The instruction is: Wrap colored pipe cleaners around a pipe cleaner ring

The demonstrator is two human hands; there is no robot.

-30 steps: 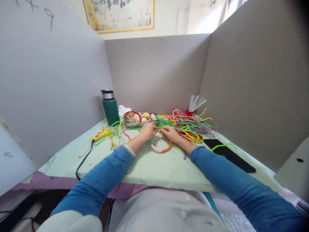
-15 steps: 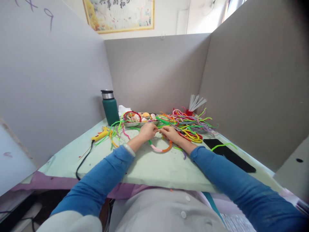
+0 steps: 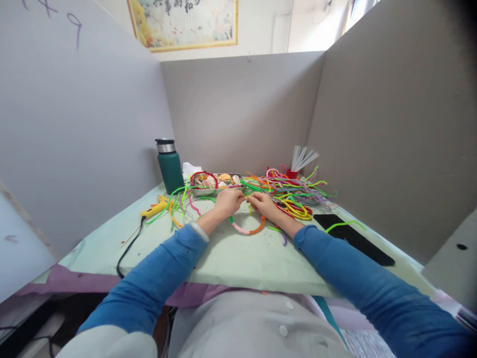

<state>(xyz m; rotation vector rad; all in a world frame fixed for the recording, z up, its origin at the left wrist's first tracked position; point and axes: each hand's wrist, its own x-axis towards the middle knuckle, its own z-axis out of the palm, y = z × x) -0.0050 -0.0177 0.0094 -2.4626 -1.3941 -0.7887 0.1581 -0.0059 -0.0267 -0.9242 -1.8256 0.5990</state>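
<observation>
A ring wrapped in coloured pipe cleaners [image 3: 243, 230] shows green, pink and orange stretches along its near side. Its far side runs up to my hands, where the fingers cover it. My left hand [image 3: 228, 203] pinches the ring at its far side, back of the hand up. Close beside it, my right hand [image 3: 263, 205] is closed too, with its fingertips almost meeting the left ones. A short yellow pipe cleaner end [image 3: 251, 210] hangs inside the ring below the right fingers. What exactly lies between the fingertips is too small to make out.
Pipe cleaners [image 3: 298, 191] lie heaped at the back right, near a red cup [image 3: 292, 174] of clear sticks. A metal tray [image 3: 218, 191] holds shells. At left are a green bottle [image 3: 170, 169] and a yellow glue gun [image 3: 154, 209]; at right, a black phone [image 3: 356, 241]. Grey partitions enclose the table.
The fingertips of both hands have shifted very slightly to the right at the ring's far side. The ring and the other things look the same.
</observation>
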